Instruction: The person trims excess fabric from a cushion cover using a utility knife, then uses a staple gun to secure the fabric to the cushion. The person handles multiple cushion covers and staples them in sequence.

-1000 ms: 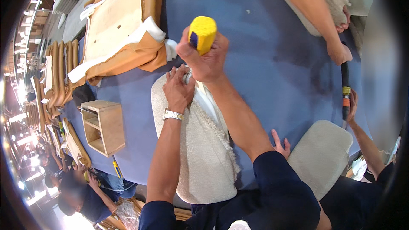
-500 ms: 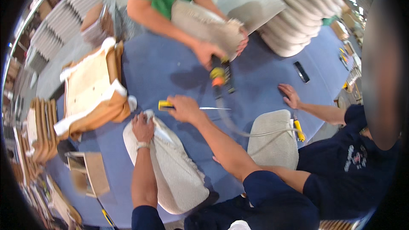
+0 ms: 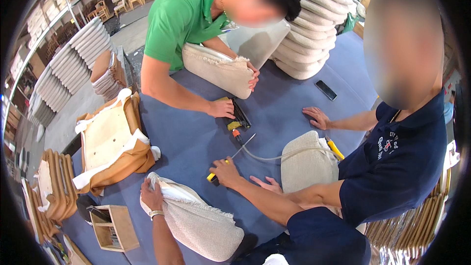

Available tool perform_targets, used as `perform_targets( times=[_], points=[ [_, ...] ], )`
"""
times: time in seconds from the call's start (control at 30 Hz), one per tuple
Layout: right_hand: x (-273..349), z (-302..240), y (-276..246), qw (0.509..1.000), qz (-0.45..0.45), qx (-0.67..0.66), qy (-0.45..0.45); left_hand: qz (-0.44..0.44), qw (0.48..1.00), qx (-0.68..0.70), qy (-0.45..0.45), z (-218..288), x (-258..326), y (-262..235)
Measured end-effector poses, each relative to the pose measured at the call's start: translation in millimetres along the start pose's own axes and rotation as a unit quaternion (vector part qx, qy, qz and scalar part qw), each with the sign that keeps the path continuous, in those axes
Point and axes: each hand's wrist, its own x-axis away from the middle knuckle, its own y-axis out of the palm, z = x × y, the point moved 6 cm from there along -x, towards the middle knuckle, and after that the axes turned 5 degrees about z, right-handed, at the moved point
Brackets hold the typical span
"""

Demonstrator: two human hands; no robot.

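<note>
Left hand: clamped on the near edge of the cream seat cushion, lying on the blue table.
Right hand: closed around the yellow-handled tool, pressed to the table beside the cushion.

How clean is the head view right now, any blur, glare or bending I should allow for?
Head view: strong fisheye, black corners, the blue table edges bending toward the rim; even light with soft shadows, no glare; right hand on the yellow-handled tool and left hand on the cream seat cushion are sharp.

Right hand lowered yellow-handled tool onto blue table.
</note>
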Motion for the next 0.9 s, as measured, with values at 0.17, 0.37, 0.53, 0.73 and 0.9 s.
perform_targets(
  times=[0.17,0.37,0.53,0.73,0.9],
  points=[
    [-11,-51,-102,0.961,0.047,-0.271,0.002,0.018,0.994,-0.081,0.078,6,16,35],
    [22,-49,-228,0.896,0.209,-0.391,0.007,-0.012,0.986,-0.159,0.050,12,21,36],
    [54,-67,-179,0.850,0.172,-0.498,-0.002,-0.021,0.985,-0.163,0.045,14,17,35],
    [95,-71,-71,0.883,0.082,-0.460,0.043,-0.030,0.985,-0.166,0.044,14,12,36],
    [130,-44,9,0.936,0.104,-0.337,0.028,-0.038,0.987,-0.141,0.067,11,15,44]
  ],
)
